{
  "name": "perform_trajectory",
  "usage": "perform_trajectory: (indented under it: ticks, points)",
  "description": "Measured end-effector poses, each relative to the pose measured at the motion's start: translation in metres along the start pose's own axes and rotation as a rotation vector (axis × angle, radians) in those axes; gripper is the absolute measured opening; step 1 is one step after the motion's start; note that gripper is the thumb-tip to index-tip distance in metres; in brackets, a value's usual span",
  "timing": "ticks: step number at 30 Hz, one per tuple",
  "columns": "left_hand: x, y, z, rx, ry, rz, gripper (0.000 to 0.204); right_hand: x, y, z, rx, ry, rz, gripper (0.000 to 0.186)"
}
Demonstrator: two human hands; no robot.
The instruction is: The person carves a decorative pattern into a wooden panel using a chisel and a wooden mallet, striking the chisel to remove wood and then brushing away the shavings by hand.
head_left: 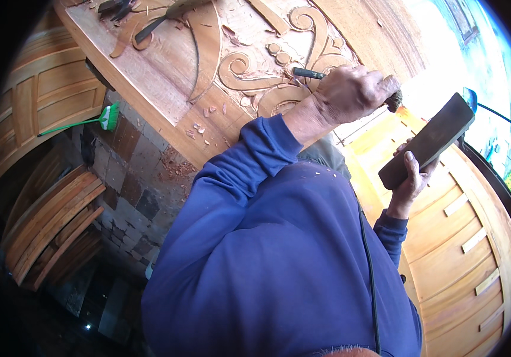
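Note:
My left hand [350, 92] is closed in a fist around a chisel [306, 73], held crosswise above the carved wooden panel [208, 50]. The chisel's dark metal end sticks out to the left of the fist, and its rough handle end shows on the right. Scrolls, curling leaves and small round bosses stand in relief on the panel. To the right and a little nearer, my right hand [411, 175] grips a dark rectangular block [428, 143], tilted up to the right and clear of the panel. Most of the right fingers are hidden behind the block.
More carving tools [151, 28] lie at the panel's far left among wood shavings. A green broom [108, 116] rests by a panelled door at left. Stacked boards [53, 226] stand below it. On the right lies another panelled door [446, 262] with small wooden strips on it.

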State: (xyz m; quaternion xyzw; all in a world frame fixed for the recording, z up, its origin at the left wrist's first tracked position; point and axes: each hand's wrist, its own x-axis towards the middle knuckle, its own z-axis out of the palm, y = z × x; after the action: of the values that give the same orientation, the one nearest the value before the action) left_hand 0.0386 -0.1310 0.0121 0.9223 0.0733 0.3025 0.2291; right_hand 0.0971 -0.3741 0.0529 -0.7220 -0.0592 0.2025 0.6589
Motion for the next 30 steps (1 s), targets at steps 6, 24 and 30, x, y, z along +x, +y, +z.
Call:
perform_trajectory:
  ticks: [6, 24, 30]
  points:
    - [-0.004, -0.005, -0.002, 0.015, 0.061, -0.014, 0.033, 0.009, -0.013, 0.012, 0.0, -0.018, -0.067, 0.07]
    - [0.006, -0.01, -0.029, -0.367, 0.443, -0.087, 0.027, 0.017, -0.006, 0.053, -0.906, 0.093, -0.707, 0.079]
    - [0.003, -0.01, -0.028, -0.384, 0.416, -0.137, 0.027, 0.015, 0.0, 0.067, -0.678, 0.05, -0.627, 0.07]
